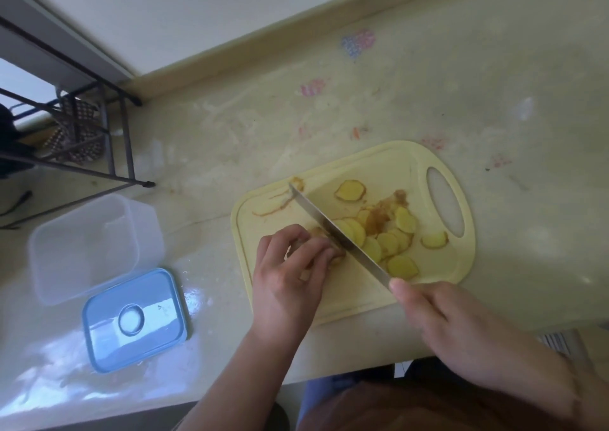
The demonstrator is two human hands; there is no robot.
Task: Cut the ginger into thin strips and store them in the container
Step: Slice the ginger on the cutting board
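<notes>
A pale yellow cutting board point(359, 302) lies on the counter with several round ginger slices point(389, 242) spread over its middle and right. My left hand point(290, 272) grips the remaining ginger piece point(324, 236), which is mostly hidden under its curled fingers. My right hand point(445, 315) holds a knife point(336, 233) by the handle, index finger along the spine. The blade runs diagonally across the board and rests against the ginger piece. A clear plastic container point(89, 242) stands open at the left, its blue lid point(135, 320) lying beside it.
Ginger peelings point(273, 208) lie at the board's far left corner. A black wire rack point(79, 140) stands at the back left. The counter's front edge runs just below my forearms. Faint coloured marks dot the counter behind the board.
</notes>
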